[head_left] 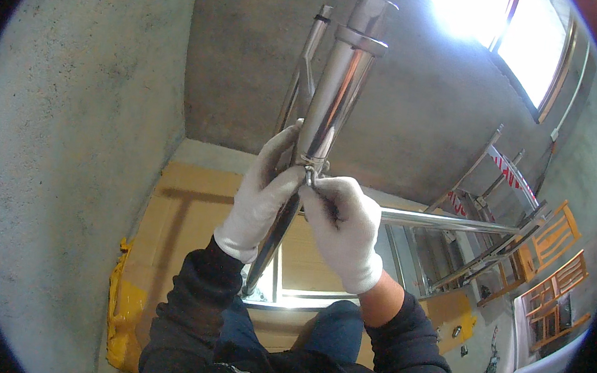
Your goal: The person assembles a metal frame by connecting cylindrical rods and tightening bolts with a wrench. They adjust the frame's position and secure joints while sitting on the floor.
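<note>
Both white-gloved hands close their grip on a polished steel tube (335, 90) rising ahead of the chest: left hand (263, 198) wrapped around it, right hand (343, 226) pinching a thin wire tie (312, 165) at the joint. Behind run a horizontal steel rail (444, 221), brown cardboard (182, 212) on the floor, yellow plastic (120, 313), a red-and-white striped ladder (506, 169), wooden chairs (553, 280) and rough grey concrete walls (76, 131).
</note>
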The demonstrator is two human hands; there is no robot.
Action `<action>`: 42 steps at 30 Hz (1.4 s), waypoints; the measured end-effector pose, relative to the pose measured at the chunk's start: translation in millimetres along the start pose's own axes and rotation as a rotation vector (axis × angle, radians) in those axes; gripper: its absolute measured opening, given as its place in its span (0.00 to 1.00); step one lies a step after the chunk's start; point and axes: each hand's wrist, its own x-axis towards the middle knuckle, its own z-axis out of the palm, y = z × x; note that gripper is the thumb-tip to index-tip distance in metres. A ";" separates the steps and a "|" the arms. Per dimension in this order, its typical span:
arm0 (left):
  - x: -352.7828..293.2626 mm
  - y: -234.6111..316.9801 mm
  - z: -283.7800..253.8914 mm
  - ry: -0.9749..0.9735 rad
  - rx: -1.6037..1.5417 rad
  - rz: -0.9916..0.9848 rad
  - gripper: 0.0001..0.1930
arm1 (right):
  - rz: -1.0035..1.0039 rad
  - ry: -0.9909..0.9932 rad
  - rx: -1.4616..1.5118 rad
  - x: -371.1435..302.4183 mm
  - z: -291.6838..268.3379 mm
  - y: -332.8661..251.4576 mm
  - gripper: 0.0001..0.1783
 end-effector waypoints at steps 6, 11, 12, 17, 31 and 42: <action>-3.3 0.3 -1.4 -0.044 0.018 0.004 0.31 | 0.207 0.072 0.171 -12.0 5.8 10.8 0.06; -0.2 -1.8 -4.3 -0.056 0.024 -0.008 0.30 | 0.192 0.030 0.254 -13.7 -1.5 15.9 0.06; -0.9 -2.2 -4.2 -0.050 -0.002 -0.024 0.30 | 0.169 0.013 0.264 -15.7 -0.3 14.1 0.07; -2.3 -2.1 -1.8 -0.038 -0.076 -0.034 0.29 | 0.101 -0.021 0.241 -12.7 4.8 9.8 0.03; -1.0 -0.5 0.3 -0.035 0.003 -0.025 0.28 | 0.095 0.087 0.176 -12.9 13.4 3.3 0.04; -1.1 -2.4 -3.2 -0.023 0.032 -0.001 0.29 | 0.135 0.070 0.247 -11.4 17.0 1.8 0.05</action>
